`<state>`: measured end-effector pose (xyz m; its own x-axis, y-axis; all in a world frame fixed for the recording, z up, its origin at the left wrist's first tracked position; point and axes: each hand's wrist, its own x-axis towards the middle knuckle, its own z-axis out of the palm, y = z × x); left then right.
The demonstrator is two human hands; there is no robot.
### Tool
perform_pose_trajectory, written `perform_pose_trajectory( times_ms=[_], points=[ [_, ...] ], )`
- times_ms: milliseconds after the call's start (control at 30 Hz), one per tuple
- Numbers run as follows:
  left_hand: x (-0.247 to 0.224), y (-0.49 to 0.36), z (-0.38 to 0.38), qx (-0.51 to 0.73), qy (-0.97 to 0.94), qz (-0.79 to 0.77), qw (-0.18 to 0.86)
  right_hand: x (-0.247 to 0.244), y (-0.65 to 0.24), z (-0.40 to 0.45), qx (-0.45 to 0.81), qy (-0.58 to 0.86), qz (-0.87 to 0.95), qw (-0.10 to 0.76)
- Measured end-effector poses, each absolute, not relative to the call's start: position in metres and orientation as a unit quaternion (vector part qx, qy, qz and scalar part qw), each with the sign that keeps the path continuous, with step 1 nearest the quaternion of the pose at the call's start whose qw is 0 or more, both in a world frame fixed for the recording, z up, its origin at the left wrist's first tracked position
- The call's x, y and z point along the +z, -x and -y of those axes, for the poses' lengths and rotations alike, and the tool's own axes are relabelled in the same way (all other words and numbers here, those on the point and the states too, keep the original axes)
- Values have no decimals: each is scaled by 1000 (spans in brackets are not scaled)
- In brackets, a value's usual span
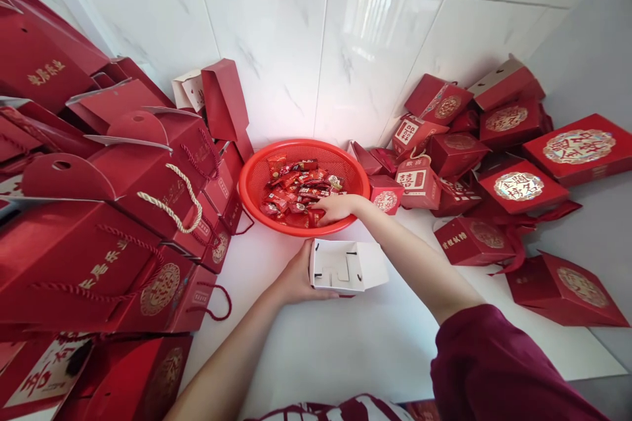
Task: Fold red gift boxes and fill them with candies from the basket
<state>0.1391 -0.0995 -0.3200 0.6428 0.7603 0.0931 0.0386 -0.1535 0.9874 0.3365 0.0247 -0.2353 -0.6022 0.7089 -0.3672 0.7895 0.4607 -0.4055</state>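
Note:
A small gift box (338, 266), white inside with its lid flap out to the right, stands open on the white table. My left hand (297, 274) grips it from the left side, fingers along its base and wall. Inside the box I see only short dark cord ends and a cut-out fold. Behind it sits a red plastic basket (253, 210) holding many red-wrapped sweets (291, 192). My right hand (336, 209) reaches over the basket's near right rim, its curled fingers down among the sweets. What its fingertips hold, if anything, is hidden.
Many red gift boxes with rope handles (123, 263) are stacked along the left side. On the right lie more red boxes (523, 184) with gold lettering, in a loose pile. A tiled wall (266, 46) closes off the back.

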Motion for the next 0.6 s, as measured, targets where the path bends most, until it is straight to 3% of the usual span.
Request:
perform_pose_trajectory(
  times_ms=[433,600],
  points=[
    [-317,-139,100,297,-728,-271,556,-228,-364,16,-640,-365,-651,-183],
    [-313,-138,101,289,-751,-274,526,-221,-368,45,-651,-318,-623,-296]
  ],
)
